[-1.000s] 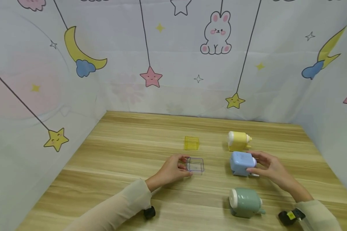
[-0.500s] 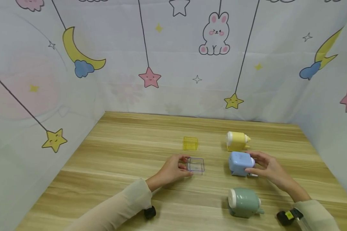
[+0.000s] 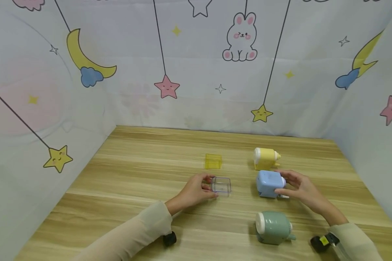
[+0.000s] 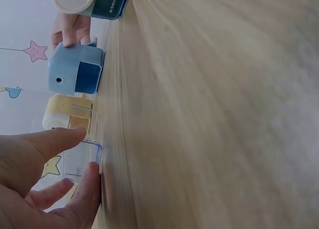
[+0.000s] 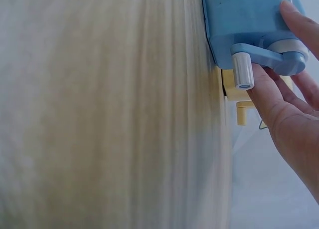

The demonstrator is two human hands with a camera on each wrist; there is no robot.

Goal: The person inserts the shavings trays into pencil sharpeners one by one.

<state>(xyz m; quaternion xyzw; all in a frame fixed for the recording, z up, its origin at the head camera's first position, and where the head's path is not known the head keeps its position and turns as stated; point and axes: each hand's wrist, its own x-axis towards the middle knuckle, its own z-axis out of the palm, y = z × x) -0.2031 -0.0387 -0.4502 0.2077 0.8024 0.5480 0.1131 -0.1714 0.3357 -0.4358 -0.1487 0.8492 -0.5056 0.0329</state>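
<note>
My left hand (image 3: 196, 190) pinches a small clear plastic shavings drawer (image 3: 222, 185) with a bluish rim between thumb and fingers, low over the wooden table. To its right, my right hand (image 3: 302, 190) grips a blue crank pencil sharpener (image 3: 268, 183) around its crank end, thumb in front and fingers behind. The sharpener stands on the table, its pencil-hole side facing the left hand. In the left wrist view, the blue sharpener (image 4: 67, 69) shows a hollow slot low in its body. The white crank handle (image 5: 243, 72) hangs beside the right fingers in the right wrist view.
A yellow pencil sharpener (image 3: 265, 158) stands behind the blue one, and a green pencil sharpener (image 3: 274, 227) in front of it. A transparent yellow drawer (image 3: 213, 161) lies behind the clear one. Patterned cloth walls (image 3: 189, 101) border the wooden table (image 3: 143, 156) at back and sides.
The head view shifts slightly, sliding the whole scene a little left. Both hands keep their holds on the clear drawer and the blue pencil sharpener.
</note>
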